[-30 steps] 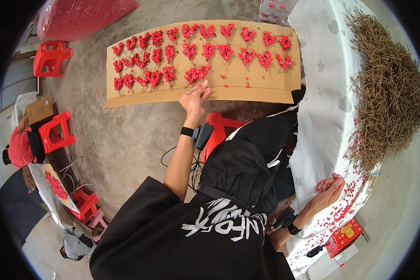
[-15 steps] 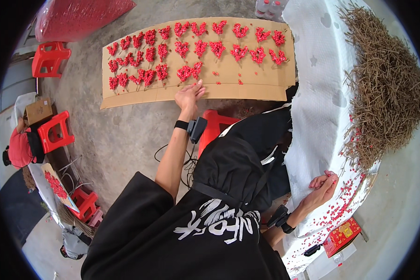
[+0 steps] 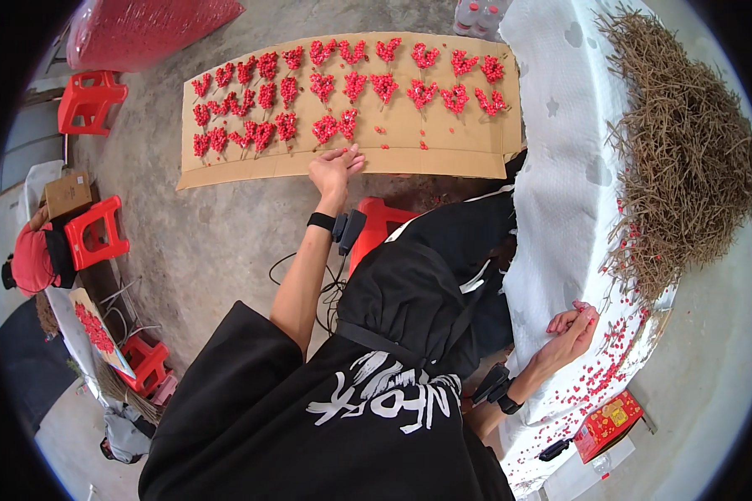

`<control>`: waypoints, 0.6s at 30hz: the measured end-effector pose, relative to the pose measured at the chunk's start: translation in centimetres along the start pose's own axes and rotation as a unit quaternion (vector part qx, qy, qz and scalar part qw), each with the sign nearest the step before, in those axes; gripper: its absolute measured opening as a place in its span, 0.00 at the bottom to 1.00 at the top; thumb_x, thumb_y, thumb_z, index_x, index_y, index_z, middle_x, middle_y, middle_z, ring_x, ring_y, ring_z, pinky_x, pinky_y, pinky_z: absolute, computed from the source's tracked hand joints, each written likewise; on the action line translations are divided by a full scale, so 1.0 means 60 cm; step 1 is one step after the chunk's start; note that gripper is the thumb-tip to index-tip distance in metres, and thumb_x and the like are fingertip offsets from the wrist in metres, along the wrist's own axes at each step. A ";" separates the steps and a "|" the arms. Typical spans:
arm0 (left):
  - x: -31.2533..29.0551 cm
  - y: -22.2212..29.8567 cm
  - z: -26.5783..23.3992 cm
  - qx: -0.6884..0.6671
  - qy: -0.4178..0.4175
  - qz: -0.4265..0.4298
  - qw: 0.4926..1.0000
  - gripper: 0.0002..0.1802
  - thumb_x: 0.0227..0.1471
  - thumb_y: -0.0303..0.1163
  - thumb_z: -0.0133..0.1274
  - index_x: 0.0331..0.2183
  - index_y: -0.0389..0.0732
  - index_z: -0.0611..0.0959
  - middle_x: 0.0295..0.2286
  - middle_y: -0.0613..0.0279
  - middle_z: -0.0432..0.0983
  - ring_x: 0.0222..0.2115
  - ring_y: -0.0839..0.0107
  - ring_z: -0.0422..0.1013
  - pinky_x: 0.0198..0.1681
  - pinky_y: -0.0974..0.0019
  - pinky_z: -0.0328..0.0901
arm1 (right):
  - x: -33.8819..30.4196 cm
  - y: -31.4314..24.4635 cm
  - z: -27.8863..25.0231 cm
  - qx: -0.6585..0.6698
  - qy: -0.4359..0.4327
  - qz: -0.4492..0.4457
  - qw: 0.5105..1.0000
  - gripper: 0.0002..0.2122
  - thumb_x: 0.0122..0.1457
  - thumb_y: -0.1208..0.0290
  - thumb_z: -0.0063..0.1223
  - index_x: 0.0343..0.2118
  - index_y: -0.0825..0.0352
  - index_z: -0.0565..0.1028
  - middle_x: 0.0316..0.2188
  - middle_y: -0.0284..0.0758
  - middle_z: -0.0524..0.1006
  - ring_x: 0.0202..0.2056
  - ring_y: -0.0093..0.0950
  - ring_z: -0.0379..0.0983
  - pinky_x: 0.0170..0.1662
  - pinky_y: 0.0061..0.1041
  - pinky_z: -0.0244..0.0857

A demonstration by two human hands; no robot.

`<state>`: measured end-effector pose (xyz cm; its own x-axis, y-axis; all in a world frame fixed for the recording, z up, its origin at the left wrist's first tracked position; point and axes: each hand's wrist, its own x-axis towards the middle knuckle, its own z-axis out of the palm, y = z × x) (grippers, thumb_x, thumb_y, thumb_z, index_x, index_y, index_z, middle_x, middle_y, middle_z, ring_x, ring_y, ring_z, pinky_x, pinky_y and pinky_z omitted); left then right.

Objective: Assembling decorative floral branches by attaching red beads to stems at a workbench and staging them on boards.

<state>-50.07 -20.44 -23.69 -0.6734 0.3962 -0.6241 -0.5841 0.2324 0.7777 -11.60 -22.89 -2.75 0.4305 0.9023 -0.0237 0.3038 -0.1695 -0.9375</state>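
Observation:
My left hand (image 3: 334,171) is at the near edge of a cardboard sheet (image 3: 434,167), its fingers drawn together close to a small red berry. Whatever they pinch is too small to make out. Rows of red berry sprigs (image 3: 322,86) lie on the cardboard, with a few loose berries (image 3: 424,145) right of the lowest row. Over the white-covered table on the right, my right hand (image 3: 572,334) has its fingers curled in, and a hint of red shows at them. What they hold is hidden. Red berries (image 3: 597,384) are scattered on the table beside that hand.
Brown bare twigs (image 3: 685,159) are heaped on the white-covered table (image 3: 551,200). A red box (image 3: 608,426) stands at its near end. Red stools (image 3: 92,102) are on the floor, one (image 3: 376,219) beneath my left wrist. At far left sits another person (image 3: 35,259).
The view has shifted slightly, so the cardboard and table appear a little further left. Both my hands keep nearly the same places and poses.

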 end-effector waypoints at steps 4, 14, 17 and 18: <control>0.003 -0.002 -0.004 0.009 -0.010 0.011 1.000 0.14 0.47 0.19 0.61 0.33 0.21 0.75 0.27 0.46 0.78 0.24 0.61 0.78 0.26 0.67 0.77 | -0.005 0.005 -0.004 0.002 -0.007 0.002 1.000 0.15 0.69 0.62 0.39 0.35 0.71 0.70 0.15 0.25 0.59 0.17 0.13 0.53 0.20 0.13 0.48; -0.021 0.006 -0.008 0.037 -0.090 0.052 0.994 0.14 0.51 0.25 0.59 0.36 0.23 0.76 0.26 0.48 0.79 0.23 0.66 0.78 0.24 0.68 0.75 | -0.016 -0.003 -0.024 0.006 0.020 -0.017 1.000 0.14 0.69 0.63 0.38 0.35 0.70 0.69 0.15 0.26 0.60 0.17 0.13 0.53 0.19 0.14 0.49; -0.099 0.049 0.027 0.067 -0.178 0.090 0.978 0.16 0.54 0.28 0.57 0.41 0.25 0.77 0.27 0.51 0.79 0.22 0.70 0.76 0.25 0.70 0.73 | -0.014 -0.008 -0.041 0.041 0.078 -0.030 0.996 0.12 0.68 0.65 0.38 0.36 0.70 0.69 0.17 0.27 0.62 0.17 0.14 0.55 0.19 0.15 0.51; -0.133 0.073 0.042 0.091 -0.209 0.107 0.968 0.16 0.55 0.28 0.55 0.43 0.27 0.77 0.28 0.53 0.79 0.23 0.72 0.76 0.25 0.71 0.73 | -0.009 -0.010 -0.056 0.040 0.106 -0.037 0.993 0.12 0.68 0.65 0.38 0.36 0.70 0.69 0.17 0.27 0.62 0.17 0.14 0.55 0.19 0.15 0.51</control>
<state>-46.10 -20.37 -15.11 -0.5065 0.7682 -0.3915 -0.3366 0.2418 0.9101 -9.13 -24.61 -1.02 0.5809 0.8063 0.1116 0.2765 -0.0664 -0.9587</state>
